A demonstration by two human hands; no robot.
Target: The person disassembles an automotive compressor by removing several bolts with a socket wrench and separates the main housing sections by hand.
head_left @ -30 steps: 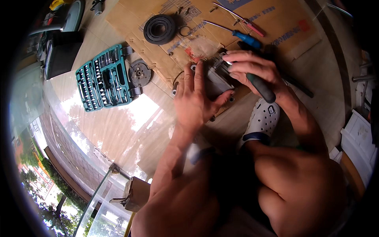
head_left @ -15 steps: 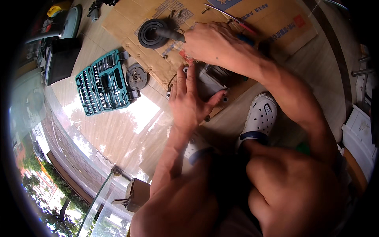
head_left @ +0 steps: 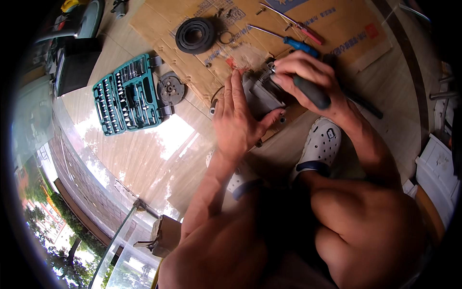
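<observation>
A grey metal housing (head_left: 262,100) sits on the cardboard (head_left: 168,29) in front of me. My left hand (head_left: 234,123) lies against its left side, fingers stretched forward and thumb spread along the near edge. Over the housing's right side, my right hand (head_left: 310,77) is closed round a ratchet wrench (head_left: 312,91) with a dark grip. The wrench's metal head shows near my fingertips at the housing; whether it is seated on a bolt is hidden. Beyond my right hand lie a blue-handled screwdriver (head_left: 299,45) and a red-handled screwdriver (head_left: 310,34).
A black ring-shaped part (head_left: 195,35) and several small screws lie on the cardboard. To the left are an open teal socket set (head_left: 127,94) and a round metal disc (head_left: 171,88). A dark bar (head_left: 365,105) lies at the right. My white clog (head_left: 320,144) stands close by.
My right hand has moved right and toward me with the ratchet wrench, from near the black ring to the housing's right side. My left hand stays against the housing.
</observation>
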